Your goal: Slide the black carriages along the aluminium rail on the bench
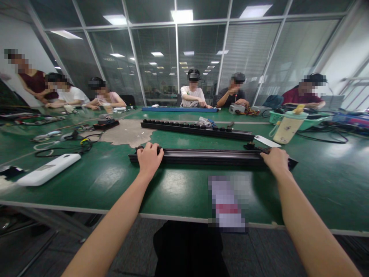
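left hand (pixel 149 157) bare | right hand (pixel 276 160) bare | forearms unsleeved | black garment (pixel 187 248) at lap

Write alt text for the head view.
The left hand and right hand lie on opposite ends of a long black rail on a green table. A second black rail lies beyond it; people sit at the far side.

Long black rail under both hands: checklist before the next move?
1. Contact of left hand with long black rail, left end: ok.
2. Contact of right hand with its right end: ok.
3. Grasp closed around it: cannot tell, far side hidden.
4. Lying flat on the green table: ok.
5. Apart from the black power strip behind: ok.
6. Space at the right end: not ok, small black part and white card lie close.
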A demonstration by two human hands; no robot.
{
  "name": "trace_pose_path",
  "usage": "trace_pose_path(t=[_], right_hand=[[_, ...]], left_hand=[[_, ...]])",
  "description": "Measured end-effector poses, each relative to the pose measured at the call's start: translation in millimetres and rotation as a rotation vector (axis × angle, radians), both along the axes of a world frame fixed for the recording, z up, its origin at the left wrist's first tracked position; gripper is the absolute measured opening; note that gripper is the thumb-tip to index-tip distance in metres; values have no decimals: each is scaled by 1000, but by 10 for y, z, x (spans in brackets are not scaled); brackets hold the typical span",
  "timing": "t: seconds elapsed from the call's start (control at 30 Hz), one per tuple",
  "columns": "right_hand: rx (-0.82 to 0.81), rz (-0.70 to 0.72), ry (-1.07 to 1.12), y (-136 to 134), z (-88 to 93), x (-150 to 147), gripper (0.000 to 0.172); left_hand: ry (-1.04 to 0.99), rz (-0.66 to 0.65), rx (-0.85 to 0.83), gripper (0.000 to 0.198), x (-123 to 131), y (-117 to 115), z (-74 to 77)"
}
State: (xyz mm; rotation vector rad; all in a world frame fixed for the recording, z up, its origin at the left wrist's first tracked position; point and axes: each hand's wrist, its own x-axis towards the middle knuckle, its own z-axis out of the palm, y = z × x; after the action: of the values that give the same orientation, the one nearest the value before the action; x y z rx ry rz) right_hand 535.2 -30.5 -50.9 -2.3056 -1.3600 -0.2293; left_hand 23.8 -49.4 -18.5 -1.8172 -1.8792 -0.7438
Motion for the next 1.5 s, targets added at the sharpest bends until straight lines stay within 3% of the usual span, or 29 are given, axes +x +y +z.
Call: trace_pose_path(t=[0.1, 1.5], right_hand=[[-55, -77, -38, -8, 7, -34, 46], [-134, -82, -134, -33, 77, -92, 45]], left_hand=[[2, 2, 1, 32, -4, 3, -4], [-20, -4, -1, 32, 0, 3, -6]])
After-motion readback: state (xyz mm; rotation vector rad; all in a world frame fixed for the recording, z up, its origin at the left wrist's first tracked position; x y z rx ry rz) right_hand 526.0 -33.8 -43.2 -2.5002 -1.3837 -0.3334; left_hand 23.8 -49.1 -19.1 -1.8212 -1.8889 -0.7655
